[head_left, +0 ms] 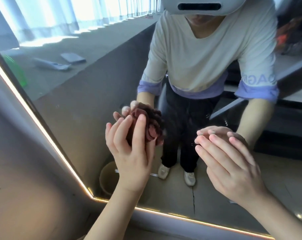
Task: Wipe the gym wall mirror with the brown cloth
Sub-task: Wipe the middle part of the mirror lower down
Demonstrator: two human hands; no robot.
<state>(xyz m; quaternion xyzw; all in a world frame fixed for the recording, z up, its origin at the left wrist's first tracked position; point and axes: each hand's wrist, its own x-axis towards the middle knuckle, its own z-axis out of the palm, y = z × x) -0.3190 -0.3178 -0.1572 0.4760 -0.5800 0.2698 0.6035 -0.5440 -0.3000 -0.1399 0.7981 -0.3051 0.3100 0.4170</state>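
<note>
The gym wall mirror (88,104) fills most of the view, edged by a lit strip along its left and bottom sides. My left hand (129,149) grips a bunched brown cloth (151,129) and holds it against the glass, left of centre. My right hand (228,160) is raised close to the mirror to the right of the cloth, its fingers straight and together, holding nothing. Whether its fingertips touch the glass I cannot tell. Both hands and the cloth show again as reflections in the mirror.
The grey wall (25,170) frames the mirror at left and below. The reflection shows a person in a cream shirt, a round bucket (108,177) on the floor by the mirror's lower corner, bright windows and flat items lying on the floor behind.
</note>
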